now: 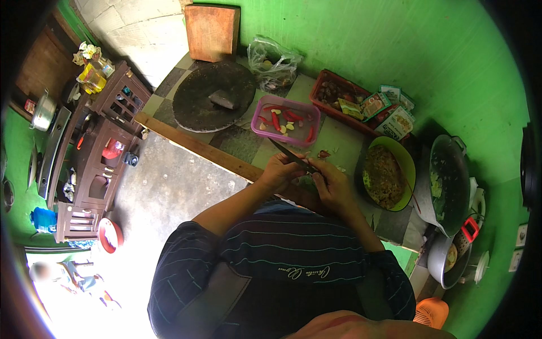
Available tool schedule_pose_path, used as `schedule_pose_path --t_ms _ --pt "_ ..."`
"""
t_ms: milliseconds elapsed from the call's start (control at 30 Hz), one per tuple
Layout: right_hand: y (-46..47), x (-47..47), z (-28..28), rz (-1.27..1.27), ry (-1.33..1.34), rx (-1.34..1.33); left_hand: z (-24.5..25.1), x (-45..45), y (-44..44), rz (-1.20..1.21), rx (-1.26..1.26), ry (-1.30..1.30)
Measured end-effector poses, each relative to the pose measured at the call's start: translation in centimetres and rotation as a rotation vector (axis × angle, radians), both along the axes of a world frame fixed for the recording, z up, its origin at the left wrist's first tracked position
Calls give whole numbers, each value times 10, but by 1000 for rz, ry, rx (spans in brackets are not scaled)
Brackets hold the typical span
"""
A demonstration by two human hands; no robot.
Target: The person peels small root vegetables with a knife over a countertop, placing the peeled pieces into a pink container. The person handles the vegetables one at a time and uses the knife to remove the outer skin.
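Observation:
A dark-bladed knife (283, 148) points up and left above the counter's front edge. My right hand (334, 184) is closed around its handle end. Against the knife, my left hand (281, 171) has its fingers drawn together; whether they pinch a small piece is hidden. Just beyond the hands sits a pink-rimmed plastic container (316, 123) holding red chillies (276, 121) and peeled garlic cloves (290, 126). Skins and a reddish-brown scrap (324, 154) lie on the tiles beside it. To its left, a stone pestle (222, 99) rests on a round stone mortar (190, 108).
A wooden board (211, 31) and plastic bag (273, 63) stand by the wall. Seasoning packets (396, 123) lie at a red basket (334, 111). Right are a green bowl (408, 169) of brownish food and a wok (451, 186). A person (63, 277) is far off, lower left.

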State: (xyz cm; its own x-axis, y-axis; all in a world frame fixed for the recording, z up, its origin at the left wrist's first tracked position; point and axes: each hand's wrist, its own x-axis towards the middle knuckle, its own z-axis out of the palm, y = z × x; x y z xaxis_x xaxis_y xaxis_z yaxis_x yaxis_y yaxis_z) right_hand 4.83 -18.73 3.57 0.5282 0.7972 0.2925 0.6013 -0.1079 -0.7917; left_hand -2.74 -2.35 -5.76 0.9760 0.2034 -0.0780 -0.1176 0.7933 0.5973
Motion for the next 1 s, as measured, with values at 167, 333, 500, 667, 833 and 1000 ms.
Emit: schedule_pose_path --t_ms 167,333,500,667,833,1000 --pt "-2 0 -5 -29 -24 -22 10 -4 -1 -26 75 12" --pt "-2 0 -9 -49 -79 -11 15 -3 -7 18 105 26" --pt "-4 -1 -7 -47 0 -41 8 -1 -6 18 215 25" --pt "-6 2 -6 -40 304 -54 15 -2 -5 -31 151 70" --pt "-5 5 -11 -91 415 -12 7 0 -1 -61 96 16" --pt "-3 1 5 -54 281 -43 6 -1 -3 -14 101 67"
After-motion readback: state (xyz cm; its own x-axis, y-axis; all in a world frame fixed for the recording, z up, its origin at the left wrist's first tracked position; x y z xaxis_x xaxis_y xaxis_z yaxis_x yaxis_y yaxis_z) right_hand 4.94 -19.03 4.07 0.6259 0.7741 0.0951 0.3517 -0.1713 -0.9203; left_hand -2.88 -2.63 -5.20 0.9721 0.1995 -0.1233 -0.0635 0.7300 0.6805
